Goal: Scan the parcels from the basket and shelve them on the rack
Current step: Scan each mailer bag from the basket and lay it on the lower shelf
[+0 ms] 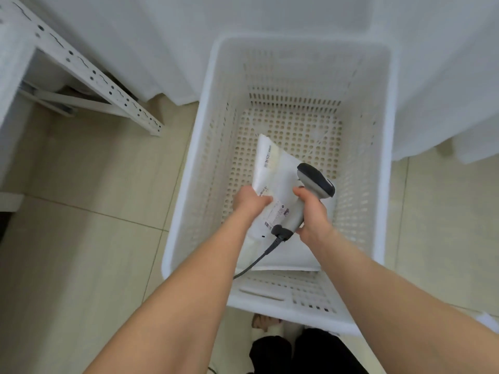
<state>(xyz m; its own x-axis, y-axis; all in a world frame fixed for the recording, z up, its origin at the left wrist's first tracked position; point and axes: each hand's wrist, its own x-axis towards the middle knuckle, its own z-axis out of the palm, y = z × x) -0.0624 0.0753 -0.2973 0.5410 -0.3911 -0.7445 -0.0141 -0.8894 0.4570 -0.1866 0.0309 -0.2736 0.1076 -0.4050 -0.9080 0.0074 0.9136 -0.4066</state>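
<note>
A white perforated plastic basket [210,147] stands on the floor in front of me. Inside it, my left hand [249,202] grips the left edge of a white parcel bag [272,168] with printed labels, lifted and tilted up. My right hand [314,214] holds a grey handheld scanner [310,188] by its handle; its dark head hangs over the parcel's right side. The scanner's black cable [259,259] runs back toward me. A second flat white parcel [291,257] lies on the basket bottom beneath my hands.
The white metal rack's slotted upright [89,74] slants across the upper left. White curtains [135,44] hang behind the basket and to its right. The floor is beige tile [81,225]. My feet and dark trousers [283,346] show below the basket's near rim.
</note>
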